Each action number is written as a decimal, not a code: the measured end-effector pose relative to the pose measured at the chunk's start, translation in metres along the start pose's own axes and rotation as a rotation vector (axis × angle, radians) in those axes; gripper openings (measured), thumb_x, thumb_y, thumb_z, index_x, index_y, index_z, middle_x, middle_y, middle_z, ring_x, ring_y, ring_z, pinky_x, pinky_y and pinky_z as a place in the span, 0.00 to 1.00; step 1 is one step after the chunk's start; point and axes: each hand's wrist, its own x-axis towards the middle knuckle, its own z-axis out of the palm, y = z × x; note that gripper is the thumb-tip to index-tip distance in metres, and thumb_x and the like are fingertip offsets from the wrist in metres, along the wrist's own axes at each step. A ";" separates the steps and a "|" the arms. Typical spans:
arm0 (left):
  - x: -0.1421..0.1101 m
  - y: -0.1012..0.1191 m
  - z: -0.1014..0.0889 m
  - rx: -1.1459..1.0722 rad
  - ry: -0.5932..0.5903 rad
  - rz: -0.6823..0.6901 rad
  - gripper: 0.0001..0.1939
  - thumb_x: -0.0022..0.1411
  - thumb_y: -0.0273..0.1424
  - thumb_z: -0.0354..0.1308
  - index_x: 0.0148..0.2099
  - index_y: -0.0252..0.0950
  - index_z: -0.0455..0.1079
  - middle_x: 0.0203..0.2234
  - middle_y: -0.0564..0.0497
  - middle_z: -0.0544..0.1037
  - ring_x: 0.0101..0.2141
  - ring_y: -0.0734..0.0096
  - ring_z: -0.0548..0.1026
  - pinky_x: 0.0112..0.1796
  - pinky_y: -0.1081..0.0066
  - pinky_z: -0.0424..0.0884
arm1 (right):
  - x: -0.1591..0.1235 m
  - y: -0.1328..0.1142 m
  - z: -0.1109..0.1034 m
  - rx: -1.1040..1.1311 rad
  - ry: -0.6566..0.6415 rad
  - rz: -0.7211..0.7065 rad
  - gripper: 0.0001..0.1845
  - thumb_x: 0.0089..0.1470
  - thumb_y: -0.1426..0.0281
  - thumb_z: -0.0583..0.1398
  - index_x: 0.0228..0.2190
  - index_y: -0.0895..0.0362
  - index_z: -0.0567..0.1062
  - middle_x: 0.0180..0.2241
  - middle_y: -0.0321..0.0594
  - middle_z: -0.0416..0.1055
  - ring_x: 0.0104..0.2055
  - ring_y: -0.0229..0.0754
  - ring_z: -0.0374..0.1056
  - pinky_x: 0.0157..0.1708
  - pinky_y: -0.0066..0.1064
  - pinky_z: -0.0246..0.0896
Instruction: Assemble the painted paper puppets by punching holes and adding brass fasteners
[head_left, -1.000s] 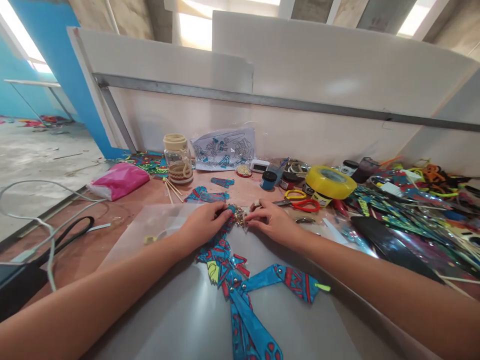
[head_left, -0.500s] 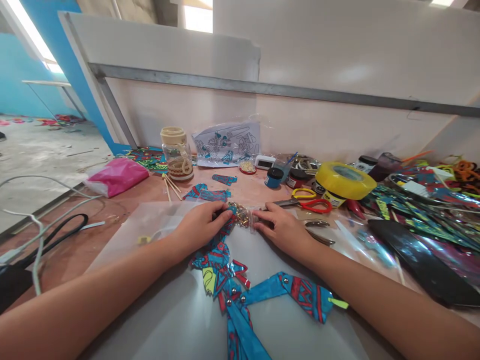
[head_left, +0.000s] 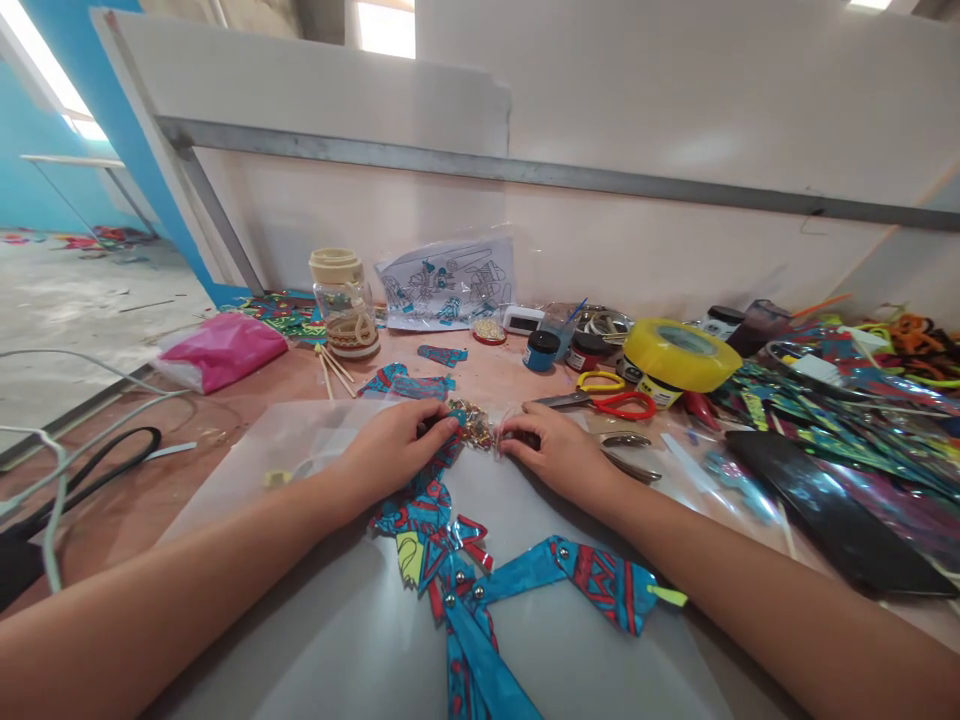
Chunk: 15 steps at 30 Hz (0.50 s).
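Note:
A small clear plastic bag of gold and silver metal fasteners [head_left: 474, 426] lies between my hands. My right hand [head_left: 559, 448] pinches the bag's right edge, fingers drawn together. My left hand [head_left: 401, 445] is closed at the bag's left side, thumb and fingertips on a blue patterned piece [head_left: 450, 455]; the rest of its grip is hidden. Below lies a jointed paper figure [head_left: 484, 590], blue with red patterns, joined by round silver studs. One limb stretches right and ends in a lime-green tip. The figure rests on a translucent sheet [head_left: 570, 660].
Red-and-yellow-handled scissors [head_left: 619, 400] and pliers [head_left: 630, 455] lie beyond my right hand. A yellow tape roll [head_left: 682, 355] sits over paint jars. A black case [head_left: 832, 510] is at the right. Jar [head_left: 345, 305], sticks [head_left: 335, 370] and a pink bag [head_left: 223, 350] stand at the left.
The view has shifted slightly, so everything appears a little further left. My right hand's fingers have drawn together on the bag's edge. My left hand stays at the blue piece.

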 end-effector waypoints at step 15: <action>-0.002 0.000 0.001 0.015 0.019 -0.009 0.17 0.66 0.42 0.47 0.31 0.37 0.68 0.21 0.55 0.69 0.24 0.70 0.66 0.27 0.71 0.57 | 0.000 0.009 0.007 0.041 0.032 -0.036 0.14 0.60 0.72 0.61 0.47 0.51 0.80 0.30 0.36 0.62 0.33 0.39 0.64 0.34 0.29 0.59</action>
